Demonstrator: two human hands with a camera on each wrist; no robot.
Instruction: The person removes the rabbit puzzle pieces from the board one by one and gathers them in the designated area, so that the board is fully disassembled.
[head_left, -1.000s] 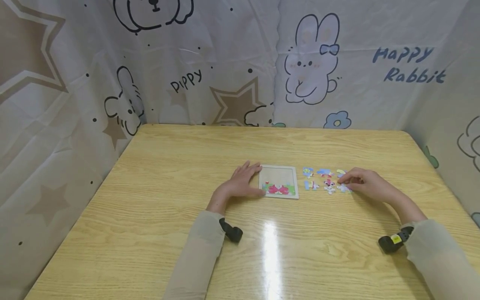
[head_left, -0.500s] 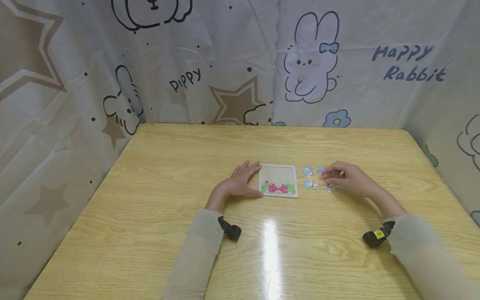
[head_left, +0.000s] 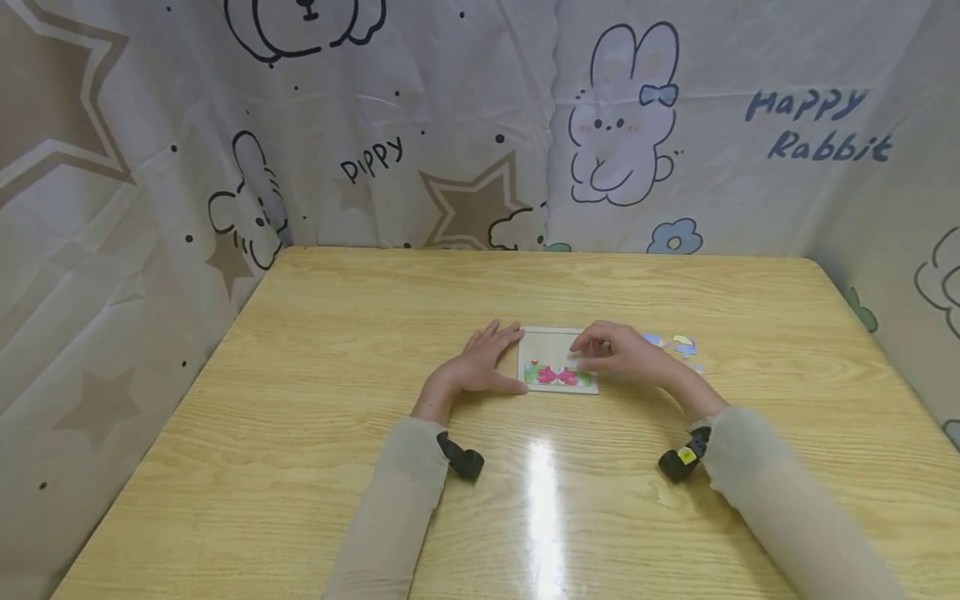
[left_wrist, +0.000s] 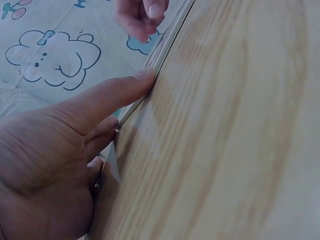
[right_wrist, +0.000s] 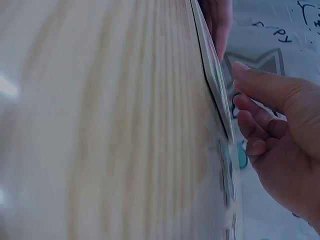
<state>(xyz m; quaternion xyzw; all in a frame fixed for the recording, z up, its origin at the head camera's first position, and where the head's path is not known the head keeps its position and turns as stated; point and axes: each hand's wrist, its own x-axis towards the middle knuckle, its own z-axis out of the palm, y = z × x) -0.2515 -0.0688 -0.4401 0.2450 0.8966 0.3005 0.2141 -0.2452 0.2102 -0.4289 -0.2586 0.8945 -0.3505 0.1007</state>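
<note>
A square puzzle tray (head_left: 556,330) lies on the table, with pink and green pieces fitted along its near side and bare wood above them. My left hand (head_left: 480,364) rests at the tray's left edge, thumb and fingers spread; in the left wrist view its thumb (left_wrist: 115,97) touches the rim. Over the tray's right side is my right hand (head_left: 618,354), thumb and forefinger bent toward each other. A pale puzzle piece (head_left: 573,356) shows as a sliver at these fingertips, mostly hidden. The right wrist view shows the right hand (right_wrist: 285,125) just above the tray edge.
Loose puzzle pieces (head_left: 684,346) lie right of the tray, several of them hidden under the right hand and forearm. The wooden table (head_left: 360,333) meets a printed curtain (head_left: 465,125) at the back and sides. Both wrists wear small black cameras.
My right hand has moved left from the loose pieces to above the tray's right side. My left hand stays at the tray's left edge.
</note>
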